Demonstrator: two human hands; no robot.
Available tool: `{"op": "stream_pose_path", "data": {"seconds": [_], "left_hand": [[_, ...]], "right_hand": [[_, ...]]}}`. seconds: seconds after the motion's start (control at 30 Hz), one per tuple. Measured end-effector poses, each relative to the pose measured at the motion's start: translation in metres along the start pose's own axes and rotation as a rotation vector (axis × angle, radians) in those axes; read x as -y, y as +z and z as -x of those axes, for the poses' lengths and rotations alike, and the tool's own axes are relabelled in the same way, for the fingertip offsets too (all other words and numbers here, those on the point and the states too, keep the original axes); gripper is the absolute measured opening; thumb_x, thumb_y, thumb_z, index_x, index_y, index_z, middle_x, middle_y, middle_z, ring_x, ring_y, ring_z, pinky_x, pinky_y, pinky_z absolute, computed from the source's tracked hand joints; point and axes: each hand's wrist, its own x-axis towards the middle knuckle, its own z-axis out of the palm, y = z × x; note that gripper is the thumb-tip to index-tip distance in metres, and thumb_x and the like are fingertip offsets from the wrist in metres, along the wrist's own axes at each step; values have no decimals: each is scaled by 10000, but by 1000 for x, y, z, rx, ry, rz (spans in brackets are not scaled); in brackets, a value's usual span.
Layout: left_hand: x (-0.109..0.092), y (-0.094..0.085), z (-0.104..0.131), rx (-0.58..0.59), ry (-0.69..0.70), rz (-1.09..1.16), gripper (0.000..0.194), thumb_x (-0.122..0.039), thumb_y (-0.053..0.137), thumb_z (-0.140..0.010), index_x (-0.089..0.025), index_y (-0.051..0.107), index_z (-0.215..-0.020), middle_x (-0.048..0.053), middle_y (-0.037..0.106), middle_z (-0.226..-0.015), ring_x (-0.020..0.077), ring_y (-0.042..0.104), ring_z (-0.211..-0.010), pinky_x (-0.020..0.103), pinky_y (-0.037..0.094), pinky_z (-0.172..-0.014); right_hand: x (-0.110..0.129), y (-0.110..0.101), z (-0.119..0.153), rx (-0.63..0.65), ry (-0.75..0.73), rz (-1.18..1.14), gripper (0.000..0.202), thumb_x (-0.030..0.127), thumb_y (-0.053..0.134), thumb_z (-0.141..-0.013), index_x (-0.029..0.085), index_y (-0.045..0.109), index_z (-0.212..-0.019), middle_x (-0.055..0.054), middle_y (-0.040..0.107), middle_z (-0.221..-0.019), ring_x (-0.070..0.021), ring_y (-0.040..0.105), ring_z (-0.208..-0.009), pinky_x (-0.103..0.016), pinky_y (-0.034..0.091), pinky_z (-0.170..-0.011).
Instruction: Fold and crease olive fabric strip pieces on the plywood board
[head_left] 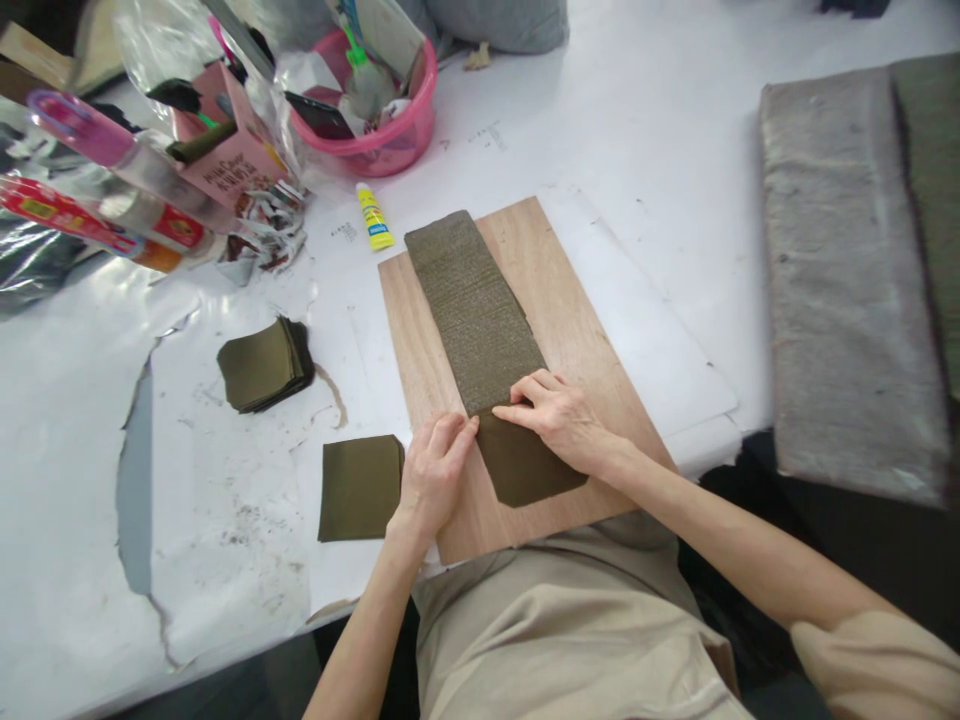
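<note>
A long olive strip with a rough, textured face (480, 300) lies along a thin wooden board (577, 300). A smooth olive fabric piece (525, 465) with cut corners meets its near end. My left hand (435, 465) is closed, thumb and forefinger pinching the left end of the seam between the two. My right hand (559, 415) has its fingers bent, gripping the smooth piece along the same seam, further right. What lies under the fingertips is hidden. Left of the board sits a stack of smooth olive squares (360, 490).
Another olive stack (259, 370) stands further left. Behind the board lie a yellow glue tube (375, 218) and a pink basket (375, 150) of supplies. Bottles and a pink box (225, 150) crowd the back left. A thick grey slab (847, 290) lies at right. The white table covering (225, 590) is torn.
</note>
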Motion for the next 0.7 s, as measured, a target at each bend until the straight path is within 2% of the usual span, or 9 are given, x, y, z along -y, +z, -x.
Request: {"op": "stream_pose_path", "data": {"seconds": [0.07, 0.17, 0.37, 0.5, 0.57, 0.7], "left_hand": [[-8, 2, -3, -52, -23, 7, 315, -110, 483, -942, -159, 577, -1238, 124, 612, -1107, 251, 554, -1071, 394, 492, -922], [-16, 8, -5, -58, -28, 0, 328, -111, 479, -939, -144, 570, -1252, 134, 624, -1085, 261, 553, -1065, 408, 495, -907], [-1, 3, 10, -38, -143, -42, 251, -138, 497, -931, -169, 635, -1139, 115, 628, -1044, 248, 561, -988, 408, 497, -868], [0, -5, 11, -129, -208, -29, 266, -132, 483, -930, -174, 634, -1144, 116, 619, -1050, 250, 553, -1035, 423, 491, -906], [-8, -3, 6, -155, -177, 19, 322, -114, 457, -936, -186, 597, -1218, 116, 618, -1082, 242, 557, -1058, 418, 493, -918], [-25, 14, -5, -61, -83, 66, 373, -113, 439, -951, -173, 535, -1306, 136, 608, -1135, 255, 548, -1112, 431, 493, -939]], "right_hand": [[0, -1, 0, 0, 1, 0, 228, 193, 528, -960, 292, 700, -1073, -34, 598, -936, -175, 471, -908, -318, 340, -794], [1, -2, -1, 11, 5, 2, 210, 210, 538, -957, 289, 705, -1058, -34, 595, -930, -175, 467, -906, -316, 337, -798], [1, -2, -1, 12, 8, 1, 201, 202, 561, -943, 290, 708, -1048, -31, 594, -931, -179, 465, -902, -323, 326, -792], [0, -1, -1, 7, 1, -16, 207, 192, 565, -938, 286, 708, -1055, -35, 596, -936, -185, 467, -908, -327, 327, -792], [1, -2, -1, 6, 2, -26, 208, 189, 566, -937, 282, 711, -1054, -38, 596, -937, -184, 468, -912, -324, 333, -791], [1, -2, -1, 10, 17, -35, 198, 223, 545, -954, 284, 716, -1032, -38, 602, -937, -179, 478, -911, -324, 347, -793]]}}
